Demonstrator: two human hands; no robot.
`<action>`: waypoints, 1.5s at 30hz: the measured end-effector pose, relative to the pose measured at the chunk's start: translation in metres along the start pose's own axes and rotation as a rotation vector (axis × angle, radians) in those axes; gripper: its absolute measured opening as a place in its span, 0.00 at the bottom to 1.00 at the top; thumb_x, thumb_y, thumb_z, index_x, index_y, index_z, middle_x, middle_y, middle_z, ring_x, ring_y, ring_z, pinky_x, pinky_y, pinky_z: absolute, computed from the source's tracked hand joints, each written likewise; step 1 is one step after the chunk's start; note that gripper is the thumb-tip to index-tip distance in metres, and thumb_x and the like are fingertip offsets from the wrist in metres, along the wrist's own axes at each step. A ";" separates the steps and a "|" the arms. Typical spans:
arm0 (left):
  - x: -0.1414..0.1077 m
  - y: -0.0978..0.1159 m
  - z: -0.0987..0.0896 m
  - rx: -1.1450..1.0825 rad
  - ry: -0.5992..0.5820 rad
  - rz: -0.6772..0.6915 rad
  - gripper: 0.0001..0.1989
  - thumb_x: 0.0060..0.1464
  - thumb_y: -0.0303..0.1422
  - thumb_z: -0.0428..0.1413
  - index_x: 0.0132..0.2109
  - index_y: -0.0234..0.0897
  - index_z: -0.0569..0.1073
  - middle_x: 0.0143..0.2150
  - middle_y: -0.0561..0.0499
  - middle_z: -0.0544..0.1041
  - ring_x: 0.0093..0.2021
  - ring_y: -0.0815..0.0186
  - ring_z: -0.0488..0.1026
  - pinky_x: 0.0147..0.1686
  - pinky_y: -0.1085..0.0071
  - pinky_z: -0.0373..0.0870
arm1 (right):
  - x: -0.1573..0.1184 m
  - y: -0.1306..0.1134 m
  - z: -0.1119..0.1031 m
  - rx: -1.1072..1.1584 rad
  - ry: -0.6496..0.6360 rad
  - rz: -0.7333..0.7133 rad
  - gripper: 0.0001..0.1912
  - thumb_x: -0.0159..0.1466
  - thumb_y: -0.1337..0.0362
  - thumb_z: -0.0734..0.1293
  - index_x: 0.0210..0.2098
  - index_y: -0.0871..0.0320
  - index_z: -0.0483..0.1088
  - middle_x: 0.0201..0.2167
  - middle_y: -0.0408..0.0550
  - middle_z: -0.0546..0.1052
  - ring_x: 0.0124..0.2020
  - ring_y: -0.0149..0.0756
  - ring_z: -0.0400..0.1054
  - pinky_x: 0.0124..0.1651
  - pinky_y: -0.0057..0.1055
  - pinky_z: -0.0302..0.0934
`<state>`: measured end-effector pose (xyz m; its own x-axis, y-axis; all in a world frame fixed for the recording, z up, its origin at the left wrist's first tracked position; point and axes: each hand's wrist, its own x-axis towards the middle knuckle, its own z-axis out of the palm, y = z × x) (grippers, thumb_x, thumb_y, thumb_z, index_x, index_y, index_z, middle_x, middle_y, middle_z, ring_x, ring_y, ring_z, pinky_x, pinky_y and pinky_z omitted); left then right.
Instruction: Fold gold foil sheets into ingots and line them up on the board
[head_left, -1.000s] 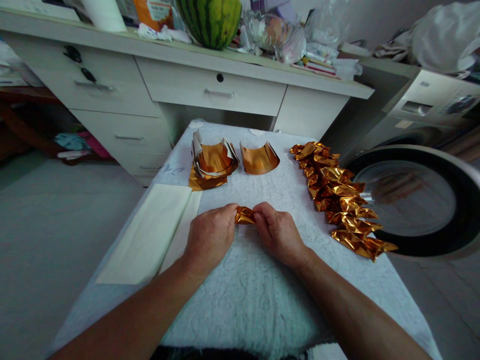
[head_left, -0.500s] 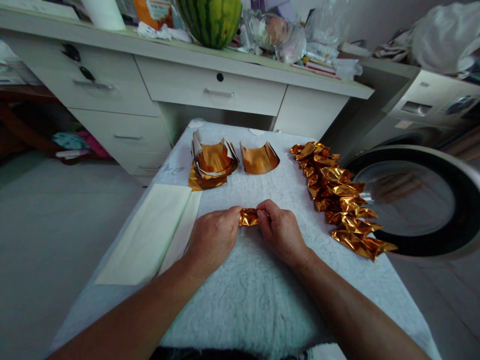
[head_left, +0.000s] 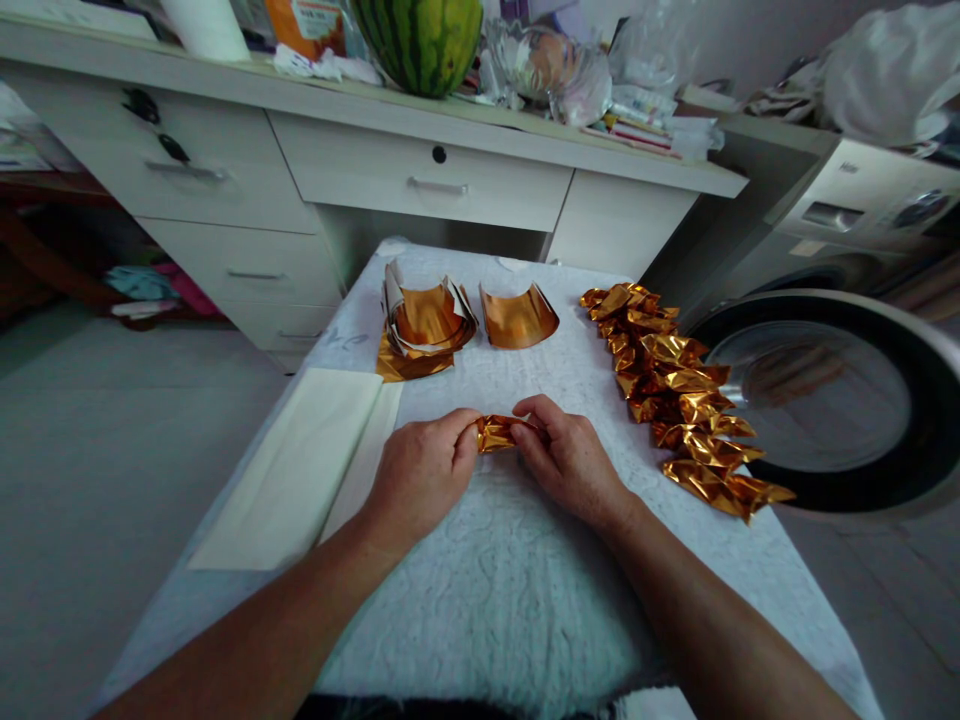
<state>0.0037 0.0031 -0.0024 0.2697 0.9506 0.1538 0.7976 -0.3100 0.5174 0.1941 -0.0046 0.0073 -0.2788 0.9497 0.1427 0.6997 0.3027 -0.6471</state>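
Observation:
Between my two hands, over the middle of the cloth-covered table, is a small gold foil packet (head_left: 496, 434). My left hand (head_left: 429, 465) grips its left end, thumb and fingers closed. At the packet's right end my right hand (head_left: 571, 462) pinches the foil; its fingertips are partly hidden. Further back lie a curved stack of gold foil sheets (head_left: 429, 318) and a single curved foil sheet (head_left: 520, 318). A row of twisted gold foil packets (head_left: 686, 390) runs along the table's right side. White paper sheets (head_left: 300, 465) lie left of my left hand.
Behind the table stands a white desk (head_left: 435, 185) with drawers. A watermelon (head_left: 420, 40), plastic bags and papers crowd its top. On the right, the open round door (head_left: 825, 400) of a washing machine (head_left: 847, 215) reaches close to the table edge.
The fingers of my right hand have loosened a little and shifted on the packet's right end. My left hand has turned slightly, still gripping. Everything else stays in place.

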 end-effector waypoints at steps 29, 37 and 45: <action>0.004 -0.012 -0.011 -1.200 -0.131 -0.070 0.08 0.55 0.37 0.61 0.40 0.37 0.78 0.39 0.51 0.74 0.36 0.69 0.66 0.36 0.74 0.62 | 0.007 0.027 -0.013 1.202 -0.257 0.204 0.12 0.57 0.60 0.76 0.36 0.59 0.73 0.29 0.41 0.73 0.27 0.24 0.66 0.31 0.21 0.60; 0.005 -0.006 -0.011 -1.489 -0.235 -0.294 0.12 0.47 0.37 0.67 0.35 0.36 0.76 0.31 0.54 0.78 0.30 0.72 0.72 0.33 0.76 0.67 | 0.006 0.027 -0.013 1.212 -0.279 0.150 0.12 0.57 0.61 0.76 0.36 0.58 0.74 0.32 0.42 0.74 0.29 0.25 0.66 0.33 0.23 0.61; 0.006 -0.003 -0.013 -1.543 -0.290 -0.333 0.14 0.42 0.34 0.70 0.34 0.34 0.75 0.27 0.54 0.78 0.26 0.72 0.74 0.30 0.76 0.68 | 0.005 0.028 -0.013 1.216 -0.265 0.156 0.13 0.57 0.60 0.76 0.36 0.59 0.73 0.29 0.41 0.74 0.29 0.25 0.67 0.34 0.23 0.62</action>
<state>-0.0045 0.0098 0.0079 0.4352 0.8782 -0.1985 -0.3933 0.3838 0.8355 0.2202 0.0099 -0.0001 -0.4701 0.8805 -0.0613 -0.2821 -0.2157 -0.9348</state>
